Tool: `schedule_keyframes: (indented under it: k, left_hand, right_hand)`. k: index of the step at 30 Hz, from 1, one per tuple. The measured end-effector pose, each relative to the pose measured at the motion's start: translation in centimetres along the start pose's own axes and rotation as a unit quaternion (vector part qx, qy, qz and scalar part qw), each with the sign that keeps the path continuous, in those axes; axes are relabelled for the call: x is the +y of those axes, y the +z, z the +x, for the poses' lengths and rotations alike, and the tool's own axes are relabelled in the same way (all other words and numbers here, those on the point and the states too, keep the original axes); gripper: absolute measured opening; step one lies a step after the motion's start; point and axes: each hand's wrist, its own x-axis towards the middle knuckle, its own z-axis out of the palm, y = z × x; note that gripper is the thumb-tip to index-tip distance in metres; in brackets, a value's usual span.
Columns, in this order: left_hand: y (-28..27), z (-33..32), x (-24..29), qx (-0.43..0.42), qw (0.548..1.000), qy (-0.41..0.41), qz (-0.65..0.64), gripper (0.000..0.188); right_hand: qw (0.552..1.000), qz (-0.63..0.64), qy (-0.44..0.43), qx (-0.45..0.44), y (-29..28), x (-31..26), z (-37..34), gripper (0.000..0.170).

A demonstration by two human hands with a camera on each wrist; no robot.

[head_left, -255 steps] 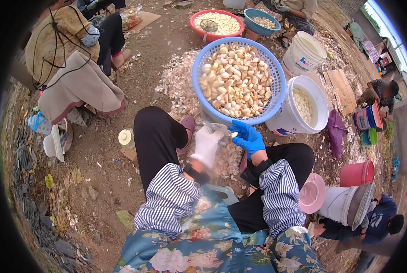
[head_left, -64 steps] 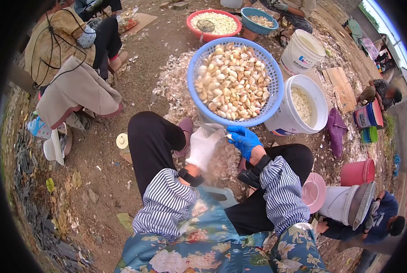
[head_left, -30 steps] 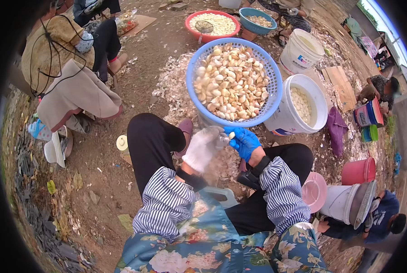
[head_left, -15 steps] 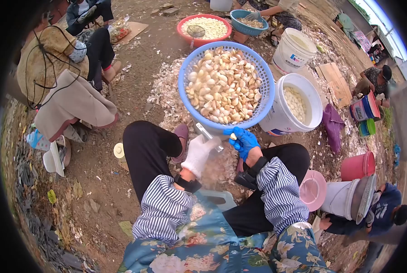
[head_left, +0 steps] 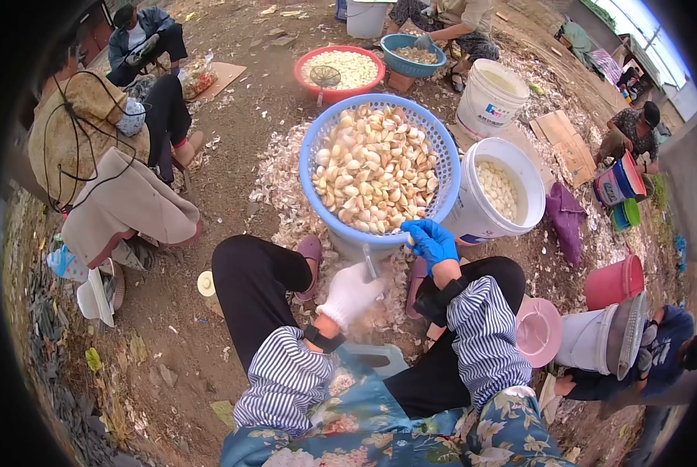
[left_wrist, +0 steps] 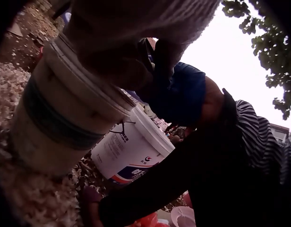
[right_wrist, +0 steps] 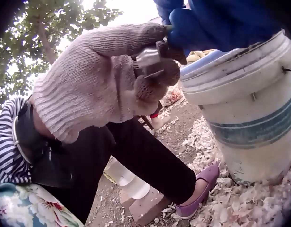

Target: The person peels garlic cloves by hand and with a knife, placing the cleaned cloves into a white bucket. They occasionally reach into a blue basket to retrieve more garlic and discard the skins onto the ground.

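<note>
In a white glove, my left hand (head_left: 351,294) curls round a metal tool (head_left: 370,263) over the space between the knees. My right hand (head_left: 432,240), gloved in blue, is at the near rim of a blue basket (head_left: 308,183) and pinches a pale clove (head_left: 410,240) at its fingertips. Whole cloves (head_left: 375,167) heap the basket, which rests on a white bucket. The right wrist view has the white-gloved hand (right_wrist: 93,82) with the tool (right_wrist: 149,59) in its fingers, close beside the blue-gloved hand (right_wrist: 221,23). Dark shadow hides the left fingers in the left wrist view.
Right of the basket stands a white bucket (head_left: 463,204) of pale cloves, with another bucket (head_left: 484,117) behind. A red basin (head_left: 329,95) and a teal basin (head_left: 410,68) lie beyond. Peelings (head_left: 274,179) cover the ground. Several people sit around.
Both hands were close together in front of the basket; now they are farther apart, the right one up at the rim with its clove, the left one lower. The head view has tilted up.
</note>
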Motion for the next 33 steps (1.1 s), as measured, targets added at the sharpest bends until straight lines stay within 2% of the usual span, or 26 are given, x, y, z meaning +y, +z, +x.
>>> schedule_keyframes:
  k: [1,4,6,7,8,9,10,12,13,14,16,17,18,20,23,25,28,30,31,33]
  left_hand:
    - [-0.2,-0.2,0.4,0.007,1.000,-0.009,0.015,0.033]
    - [-0.5,-0.6,1.3,0.019,0.997,-0.024,-0.066,0.035]
    - [-0.5,-0.6,1.4,0.026,0.997,-0.013,-0.077,0.037]
    - [-0.6,-0.7,1.6,0.026,0.997,-0.012,-0.070,0.038]
    - [-0.5,-0.8,1.8,0.026,0.998,-0.013,-0.064,0.038]
    - [-0.4,-0.6,1.4,0.028,0.997,-0.012,-0.069,0.038]
    - [-0.5,-0.5,1.6,0.035,0.997,-0.009,-0.072,0.037]
    - [-0.6,-0.4,1.8,0.048,0.996,-0.009,-0.079,0.037]
    - [-0.4,-0.2,1.2,0.047,0.994,-0.019,-0.100,0.036]
    - [-0.5,-0.2,1.4,0.045,0.993,-0.032,-0.109,0.036]
    - [-0.7,-0.2,1.9,0.041,0.990,-0.057,-0.125,0.034]
    - [-0.7,-0.1,1.7,0.046,0.991,-0.050,-0.115,0.034]
    - [-0.7,0.0,1.4,0.053,0.992,-0.043,-0.105,0.034]
    - [-0.6,0.1,0.7,0.063,0.992,-0.034,-0.102,0.034]
    - [-0.2,0.3,0.6,0.066,0.992,-0.029,-0.102,0.033]
    - [-0.4,0.1,1.1,0.065,0.995,-0.036,-0.069,0.032]
    - [-1.0,-0.5,2.4,0.046,0.992,-0.075,-0.096,0.031]
    - [-0.2,0.1,0.2,0.071,0.992,-0.032,-0.095,0.030]
    - [-0.1,0.2,-0.1,0.084,0.992,-0.009,-0.095,0.029]
    - [-0.3,-0.2,0.0,0.095,0.986,-0.004,-0.136,0.029]
  right_hand:
    - [0.998,0.039,-0.042,0.041,-1.3,-1.6,0.6,0.018]
    - [0.975,0.041,-0.124,0.182,-7.4,-5.5,4.3,0.018]
    - [0.949,0.042,-0.213,0.228,-12.2,-6.9,8.1,0.018]
    - [0.945,0.034,-0.207,0.250,-14.3,-7.4,10.1,0.023]
    - [0.946,-0.001,-0.202,0.252,-17.5,-6.8,12.7,0.037]
    - [0.892,-0.201,-0.219,0.340,-21.2,-4.7,16.1,0.043]
    - [0.793,-0.389,-0.228,0.409,-23.3,-3.6,18.8,0.048]
    - [0.818,-0.344,-0.335,0.315,-18.7,-5.6,16.9,0.052]
    - [0.889,-0.247,-0.303,0.237,-15.2,-6.4,15.5,0.045]
    - [0.915,-0.218,-0.286,0.183,-12.6,-6.3,14.7,0.034]
    - [0.919,-0.278,-0.260,0.099,-8.8,-5.1,13.9,0.019]
    - [0.889,-0.367,-0.268,0.062,-7.7,-4.7,13.6,0.020]
    - [0.815,-0.517,-0.254,0.059,-6.7,-4.5,13.3,0.018]
    - [0.675,-0.707,-0.205,0.048,-5.5,-3.3,13.8,0.024]
    - [0.673,-0.719,-0.169,0.022,-4.9,-0.7,15.0,0.027]
    - [0.693,-0.706,-0.145,0.002,-4.7,-0.5,14.9,0.027]
    - [0.718,-0.682,-0.140,-0.004,-4.2,-0.9,13.9,0.028]
    - [0.723,-0.677,-0.141,0.001,-3.7,-1.8,12.9,0.028]
    - [0.757,-0.631,-0.164,0.030,-3.3,-2.1,12.0,0.023]
    - [0.822,-0.537,-0.188,0.014,-3.6,-2.3,11.5,0.021]
